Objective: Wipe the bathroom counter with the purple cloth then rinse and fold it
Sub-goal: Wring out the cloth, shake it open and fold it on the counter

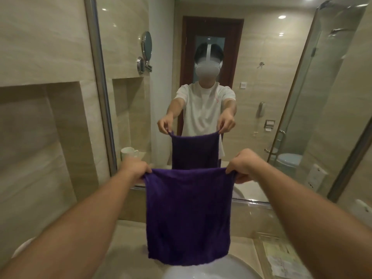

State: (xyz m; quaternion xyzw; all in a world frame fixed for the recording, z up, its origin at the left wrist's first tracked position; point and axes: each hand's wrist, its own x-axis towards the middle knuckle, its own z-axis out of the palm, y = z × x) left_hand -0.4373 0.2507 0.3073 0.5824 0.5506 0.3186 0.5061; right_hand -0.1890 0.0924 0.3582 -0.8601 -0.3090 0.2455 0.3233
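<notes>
While the left hand [135,168] and the right hand [242,165] each pinch a top corner with curled fingers [231,170], the purple cloth [188,214] hangs flat in the air above the sink [211,271] and worktop [128,234], probably ready for folding.

Left arm [76,222]: bare, stretched forward from lower left, close to straight.
Right arm [306,210]: bare, stretched forward from lower right, close to straight.
Left hand [136,168]: back facing up, fingers curled down, pinching top left corner of cloth [187,214].
Right hand [244,164]: back facing up, fingers curled, pinching top right corner.
Height: both hands raised, about level.
Spacing: hands well apart, cloth's top edge pulled taut between.
Wrists: roughly in line with forearms.
</notes>
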